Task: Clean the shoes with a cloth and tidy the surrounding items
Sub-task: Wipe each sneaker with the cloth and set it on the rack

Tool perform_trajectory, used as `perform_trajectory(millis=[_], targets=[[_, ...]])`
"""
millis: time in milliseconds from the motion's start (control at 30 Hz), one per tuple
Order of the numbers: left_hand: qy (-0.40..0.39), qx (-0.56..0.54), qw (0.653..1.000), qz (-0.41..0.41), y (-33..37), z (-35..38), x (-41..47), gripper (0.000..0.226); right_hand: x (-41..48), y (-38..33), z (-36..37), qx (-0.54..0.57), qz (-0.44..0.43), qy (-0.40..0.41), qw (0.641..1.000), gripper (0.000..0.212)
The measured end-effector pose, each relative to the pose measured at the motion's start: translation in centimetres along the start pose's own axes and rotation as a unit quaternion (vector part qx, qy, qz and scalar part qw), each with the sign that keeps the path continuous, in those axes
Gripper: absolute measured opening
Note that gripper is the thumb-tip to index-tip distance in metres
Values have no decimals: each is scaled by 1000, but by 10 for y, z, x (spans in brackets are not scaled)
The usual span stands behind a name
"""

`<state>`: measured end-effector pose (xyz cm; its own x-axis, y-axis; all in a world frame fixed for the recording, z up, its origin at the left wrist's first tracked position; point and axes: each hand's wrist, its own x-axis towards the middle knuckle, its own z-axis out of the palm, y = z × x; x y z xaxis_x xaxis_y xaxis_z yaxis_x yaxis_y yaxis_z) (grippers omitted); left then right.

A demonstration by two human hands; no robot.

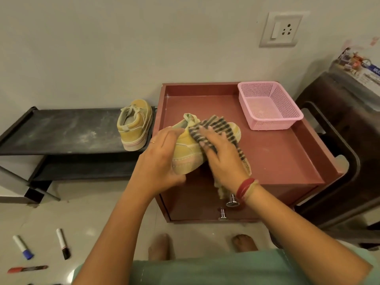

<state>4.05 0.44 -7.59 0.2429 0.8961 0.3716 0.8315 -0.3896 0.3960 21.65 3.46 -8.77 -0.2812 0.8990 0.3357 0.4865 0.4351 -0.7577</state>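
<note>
A yellow shoe [186,150] is held tilted above the reddish-brown cabinet top [273,153]. My left hand [159,159] grips it by the heel and sole. My right hand [223,156] presses a striped cloth [218,125] against the shoe's side with fingers spread. The cloth's end hangs down past my wrist. A second yellow shoe [134,124] stands on the right end of the black shoe rack [61,130], heel toward me.
A pink mesh basket [269,105] sits at the cabinet's back right. Three markers lie on the floor at lower left: a blue-capped marker [23,246], a black-capped marker [63,243] and a red marker [26,269]. A dark plastic chair [345,140] stands right of the cabinet.
</note>
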Motion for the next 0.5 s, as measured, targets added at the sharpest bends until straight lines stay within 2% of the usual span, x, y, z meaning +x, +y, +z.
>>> perform_trajectory(millis=[67, 100, 167, 233, 300, 367, 433, 500], targets=[[-4, -5, 1000, -11, -5, -1, -1, 101, -10, 3, 2, -31, -62, -45, 997, 45], [-3, -2, 1000, -9, -6, -2, -1, 100, -7, 10, 0, -67, -65, -32, 995, 47], [-4, 2, 1000, -5, -3, -1, 0, 100, 3, 22, -4, -101, -6, 49, 994, 45], [-4, 2, 1000, -6, 0, 1, 0, 100, 7, 16, 0, -69, 39, 75, 994, 40], [-3, -9, 1000, -16, -3, 1, 0, 98, 1, 3, 11, -40, -25, 11, 999, 42], [-4, -19, 999, -29, -11, -2, -1, 97, -8, 3, 15, -89, -95, -50, 990, 49], [-9, -11, 999, -39, -15, -6, -1, 98, -2, 18, 6, -167, -72, -24, 983, 54], [-11, -16, 999, -44, -15, -7, 1, 99, 7, 28, -6, -182, -15, 29, 983, 48]])
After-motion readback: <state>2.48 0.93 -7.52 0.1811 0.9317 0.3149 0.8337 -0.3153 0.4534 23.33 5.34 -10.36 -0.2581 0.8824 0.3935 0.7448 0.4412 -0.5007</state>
